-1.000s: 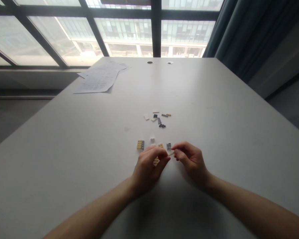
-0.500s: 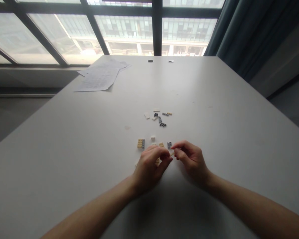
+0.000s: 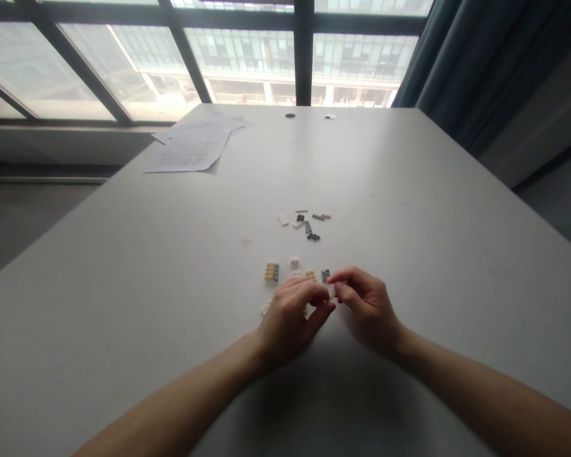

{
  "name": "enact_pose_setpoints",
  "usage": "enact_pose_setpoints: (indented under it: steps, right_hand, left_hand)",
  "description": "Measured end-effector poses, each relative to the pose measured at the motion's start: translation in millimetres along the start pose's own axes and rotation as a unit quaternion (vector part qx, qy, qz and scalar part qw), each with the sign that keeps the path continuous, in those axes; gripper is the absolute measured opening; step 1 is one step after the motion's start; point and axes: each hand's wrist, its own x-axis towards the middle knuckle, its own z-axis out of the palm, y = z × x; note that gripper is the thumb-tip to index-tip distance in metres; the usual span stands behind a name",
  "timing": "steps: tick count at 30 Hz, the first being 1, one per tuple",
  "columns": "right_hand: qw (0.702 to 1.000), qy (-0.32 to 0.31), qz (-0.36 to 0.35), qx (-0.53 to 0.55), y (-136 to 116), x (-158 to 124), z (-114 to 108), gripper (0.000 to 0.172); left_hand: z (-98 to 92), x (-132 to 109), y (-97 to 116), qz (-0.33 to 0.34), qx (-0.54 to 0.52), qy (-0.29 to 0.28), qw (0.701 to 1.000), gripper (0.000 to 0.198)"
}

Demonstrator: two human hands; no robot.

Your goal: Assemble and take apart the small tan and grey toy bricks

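My left hand point(image 3: 295, 317) is closed in a pinch at one end of a small tan building brick point(image 3: 333, 296). At the other end, the fingertips of my right hand point(image 3: 367, 309) pinch the same piece, which is mostly covered by fingers. Just beyond the hands lie a tan brick point(image 3: 311, 275) and a grey brick point(image 3: 326, 275). A tan and grey block point(image 3: 271, 272) sits left of them, with a small white piece point(image 3: 294, 262) between. Another white piece point(image 3: 266, 308) peeks out beside my left hand, partly hidden.
Farther off on the white table point(image 3: 433, 266) lies a loose group of small pieces, among them a white plate point(image 3: 283, 219), a grey strip point(image 3: 308, 227) and a black piece point(image 3: 313, 237). Printed papers point(image 3: 190, 149) rest at the far left, near the window.
The whole view has shifted slightly. Both hands keep their pinch on the small tan building brick, and the left has edged a little to the right. The loose pieces lie as before.
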Motion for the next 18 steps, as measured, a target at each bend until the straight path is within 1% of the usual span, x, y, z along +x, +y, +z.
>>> enact_pose_setpoints:
  steps: [5, 7, 9, 13, 18]
  right_hand:
    - [0.999, -0.027, 0.006, 0.020, 0.6, -0.5, 0.8, 0.012]
    - [0.999, -0.035, 0.007, 0.017, 0.3, -0.6, 1.4, 0.011]
    - [0.999, -0.035, 0.003, 0.014, -0.5, -0.6, 1.6, 0.012]
    - [0.999, -0.032, -0.005, 0.007, -2.4, 0.1, 0.7, 0.013]
    - [0.999, -0.034, -0.007, -0.007, -1.1, 0.6, 0.2, 0.012]
  left_hand:
    - [2.1, -2.5, -2.6, 0.043, 0.016, -0.038, 0.998, 0.006]
    - [3.1, -3.8, -4.0, 0.049, 0.017, -0.051, 0.997, 0.006]
    - [3.6, -4.3, -4.9, 0.048, 0.016, -0.052, 0.997, 0.005]
    - [3.2, -2.9, -4.5, 0.048, 0.016, -0.028, 0.998, 0.005]
    - [2.7, -1.7, -4.3, 0.042, 0.027, 0.024, 0.998, 0.007]
